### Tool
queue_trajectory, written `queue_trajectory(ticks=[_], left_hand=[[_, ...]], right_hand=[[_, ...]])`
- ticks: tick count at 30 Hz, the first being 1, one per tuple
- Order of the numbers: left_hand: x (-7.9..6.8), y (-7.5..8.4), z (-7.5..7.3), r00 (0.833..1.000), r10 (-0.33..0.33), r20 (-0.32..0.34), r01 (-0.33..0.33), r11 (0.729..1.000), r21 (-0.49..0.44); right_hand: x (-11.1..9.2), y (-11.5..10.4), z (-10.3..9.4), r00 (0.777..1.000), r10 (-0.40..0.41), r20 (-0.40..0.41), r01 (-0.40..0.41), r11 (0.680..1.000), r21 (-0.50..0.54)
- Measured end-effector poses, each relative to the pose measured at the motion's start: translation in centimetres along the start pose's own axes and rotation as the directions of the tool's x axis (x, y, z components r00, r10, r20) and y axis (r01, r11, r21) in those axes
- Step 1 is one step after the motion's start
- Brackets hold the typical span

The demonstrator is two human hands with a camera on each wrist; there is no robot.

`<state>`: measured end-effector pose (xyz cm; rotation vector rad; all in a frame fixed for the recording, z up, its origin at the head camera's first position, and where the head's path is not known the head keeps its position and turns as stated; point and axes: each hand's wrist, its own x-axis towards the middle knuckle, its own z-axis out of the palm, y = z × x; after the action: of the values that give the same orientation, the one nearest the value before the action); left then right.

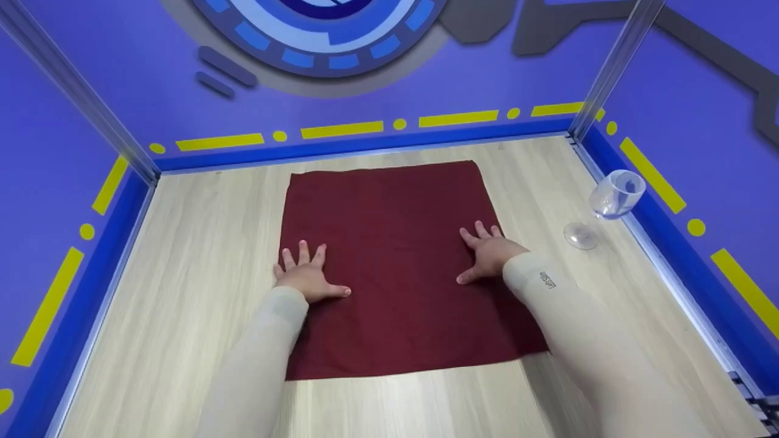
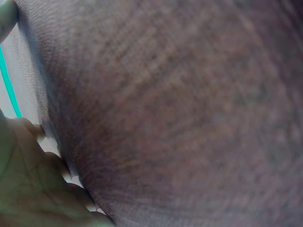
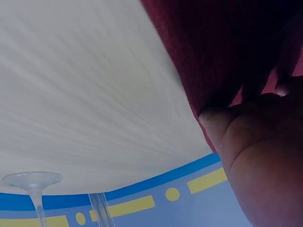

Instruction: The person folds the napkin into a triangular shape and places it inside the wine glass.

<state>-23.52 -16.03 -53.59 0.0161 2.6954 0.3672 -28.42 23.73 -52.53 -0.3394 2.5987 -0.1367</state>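
Observation:
A dark red cloth (image 1: 389, 255) lies spread out on the wooden table, roughly rectangular. My left hand (image 1: 307, 277) rests on its left side with fingers spread and thumb pointing inward. Over on the right side, my right hand (image 1: 492, 252) touches the cloth near that edge, its fingers also spread. The right wrist view has the right hand (image 3: 265, 146) at the border of the cloth (image 3: 189, 47). In the left wrist view the cloth (image 2: 180, 104) is blurred and fills most of the picture, with part of the left hand (image 2: 33, 179) at lower left.
A clear stemmed glass (image 1: 614, 198) stands on the table (image 1: 182, 292) to the right of the cloth; its foot (image 3: 33, 178) appears in the right wrist view. Blue-purple panels (image 1: 377, 109) with yellow marks and metal posts enclose the back and both sides.

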Motion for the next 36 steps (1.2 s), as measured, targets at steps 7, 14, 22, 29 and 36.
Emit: queue_trajectory(ticks=[7, 14, 22, 29, 36], left_hand=[[0.5, -0.2, -0.3, 1.0, 0.009, -0.008, -0.009, 1.0, -0.013], [1.3, -0.5, -0.5, 1.0, 0.025, 0.0, -0.025, 1.0, -0.015], [-1.3, 2.9, -1.3, 0.991, -0.135, 0.005, 0.134, 0.986, 0.096], [-3.0, 4.5, 0.2, 0.974, -0.196, 0.112, 0.196, 0.981, 0.015], [-2.6, 4.3, 0.6, 0.977, -0.189, 0.095, 0.189, 0.982, 0.006]], right_hand=[[-0.2, -0.4, -0.2, 1.0, 0.011, 0.002, -0.011, 1.0, 0.004], [-0.3, -0.7, -0.1, 1.0, 0.007, -0.013, -0.007, 1.0, -0.018], [0.1, -0.3, -1.5, 0.998, -0.024, -0.056, 0.021, 0.999, -0.04], [0.6, 0.0, -1.4, 0.999, -0.041, 0.016, 0.041, 0.999, 0.007], [0.8, 0.0, -0.9, 0.999, -0.035, 0.021, 0.035, 0.999, 0.013]])
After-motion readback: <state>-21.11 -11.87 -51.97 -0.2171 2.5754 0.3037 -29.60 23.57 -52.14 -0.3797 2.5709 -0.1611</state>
